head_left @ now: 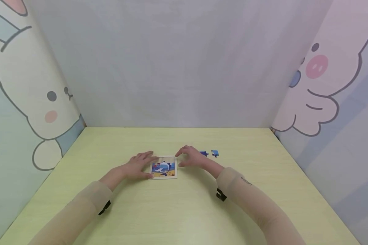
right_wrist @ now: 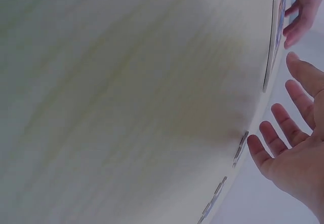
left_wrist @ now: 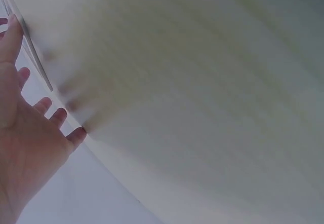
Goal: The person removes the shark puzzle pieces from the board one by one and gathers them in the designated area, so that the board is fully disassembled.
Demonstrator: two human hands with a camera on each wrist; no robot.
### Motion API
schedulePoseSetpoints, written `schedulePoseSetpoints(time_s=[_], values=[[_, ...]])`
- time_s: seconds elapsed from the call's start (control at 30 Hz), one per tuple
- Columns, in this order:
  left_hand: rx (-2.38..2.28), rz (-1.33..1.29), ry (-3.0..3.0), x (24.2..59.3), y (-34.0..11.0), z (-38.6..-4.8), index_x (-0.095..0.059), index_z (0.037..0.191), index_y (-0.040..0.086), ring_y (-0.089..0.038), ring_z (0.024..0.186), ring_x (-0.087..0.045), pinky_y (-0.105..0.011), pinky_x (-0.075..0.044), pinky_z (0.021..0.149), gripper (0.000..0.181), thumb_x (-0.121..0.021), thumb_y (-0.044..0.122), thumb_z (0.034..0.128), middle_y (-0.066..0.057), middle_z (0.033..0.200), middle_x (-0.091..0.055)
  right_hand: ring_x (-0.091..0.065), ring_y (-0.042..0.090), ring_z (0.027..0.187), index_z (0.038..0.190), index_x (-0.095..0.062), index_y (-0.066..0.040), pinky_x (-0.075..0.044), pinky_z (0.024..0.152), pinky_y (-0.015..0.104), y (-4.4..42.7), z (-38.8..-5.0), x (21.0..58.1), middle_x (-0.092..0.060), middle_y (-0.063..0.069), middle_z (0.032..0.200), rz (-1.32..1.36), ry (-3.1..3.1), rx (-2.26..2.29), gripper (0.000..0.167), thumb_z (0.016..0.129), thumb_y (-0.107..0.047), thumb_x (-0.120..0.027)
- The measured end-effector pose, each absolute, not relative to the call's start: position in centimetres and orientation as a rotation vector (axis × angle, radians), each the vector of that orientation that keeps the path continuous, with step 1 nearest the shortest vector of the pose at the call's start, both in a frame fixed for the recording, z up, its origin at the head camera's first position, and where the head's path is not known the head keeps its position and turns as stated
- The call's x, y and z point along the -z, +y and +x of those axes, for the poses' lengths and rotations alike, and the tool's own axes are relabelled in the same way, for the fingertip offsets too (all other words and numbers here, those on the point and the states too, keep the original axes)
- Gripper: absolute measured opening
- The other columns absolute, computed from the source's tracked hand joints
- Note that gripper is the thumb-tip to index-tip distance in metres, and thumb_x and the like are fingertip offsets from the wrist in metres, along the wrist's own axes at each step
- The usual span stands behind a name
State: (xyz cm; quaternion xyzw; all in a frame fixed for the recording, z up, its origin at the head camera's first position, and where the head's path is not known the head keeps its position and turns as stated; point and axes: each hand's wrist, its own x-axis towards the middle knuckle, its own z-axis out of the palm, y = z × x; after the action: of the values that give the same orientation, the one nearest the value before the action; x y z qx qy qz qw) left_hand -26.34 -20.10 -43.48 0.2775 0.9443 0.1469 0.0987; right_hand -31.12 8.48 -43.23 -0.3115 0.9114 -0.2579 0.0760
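A small square jigsaw puzzle (head_left: 163,169) in a pale frame lies flat on the table, showing a dolphin-like sea animal over blue and yellow. Along its top, a strip of bare light backing shows. My left hand (head_left: 138,166) spreads around the frame's left side, its thumb resting at the lower left corner. In the left wrist view, a digit of the left hand (left_wrist: 30,117) touches the frame's edge (left_wrist: 38,57). At the upper right corner hovers my right hand (head_left: 190,156), fingers loosely bent. The right wrist view shows nothing held in the right hand (right_wrist: 298,138).
Two loose blue puzzle pieces lie right of the right hand: one piece (head_left: 204,153) partly hidden behind it, the other piece (head_left: 215,153) farther right. A pale yellow table (head_left: 184,211) meets a plain back wall (head_left: 184,68). Side walls carry cartoon animals.
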Motion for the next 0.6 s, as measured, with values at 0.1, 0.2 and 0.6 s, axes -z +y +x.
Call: schedulePoseSetpoints(time_s=[0.1, 0.2, 0.6], values=[[-0.428, 0.848, 2.773, 43.5, -20.0, -26.3, -0.035, 0.147, 0.02, -0.044, 0.14, -0.016, -0.066, -0.018, 0.106, 0.073, -0.063, 0.048, 0.086, -0.016, 0.155, -0.019, -0.047, 0.029, 0.123, 0.113, -0.067, -0.014, -0.032, 0.106, 0.048, 8.0, -30.9, 43.4, -0.059, 0.006, 0.125, -0.988, 2.737, 0.715, 0.039, 0.077, -0.023, -0.079], [-0.436, 0.855, 2.752, 43.4, -20.0, -26.3, -0.036, 0.146, 0.02, -0.045, 0.139, -0.017, -0.067, -0.017, 0.106, 0.069, -0.062, 0.046, 0.0873, -0.017, 0.155, -0.02, -0.047, 0.029, 0.122, 0.114, -0.067, -0.015, -0.032, 0.106, 0.048, 7.4, -30.5, 43.5, -0.059, 0.007, 0.126, -0.99, 2.75, 0.651, 0.04, 0.076, -0.025, -0.079], [-0.37, 0.885, 2.726, 43.4, -19.9, -26.3, -0.038, 0.145, 0.028, -0.046, 0.139, -0.015, -0.068, -0.017, 0.105, 0.061, -0.06, 0.044, 0.0895, -0.017, 0.155, -0.018, -0.044, 0.029, 0.123, 0.112, -0.068, -0.026, -0.036, 0.102, 0.049, 6.7, -30.1, 43.8, -0.051, 0.004, 0.133, -0.902, 2.783, 0.478, 0.037, 0.078, -0.037, -0.076]])
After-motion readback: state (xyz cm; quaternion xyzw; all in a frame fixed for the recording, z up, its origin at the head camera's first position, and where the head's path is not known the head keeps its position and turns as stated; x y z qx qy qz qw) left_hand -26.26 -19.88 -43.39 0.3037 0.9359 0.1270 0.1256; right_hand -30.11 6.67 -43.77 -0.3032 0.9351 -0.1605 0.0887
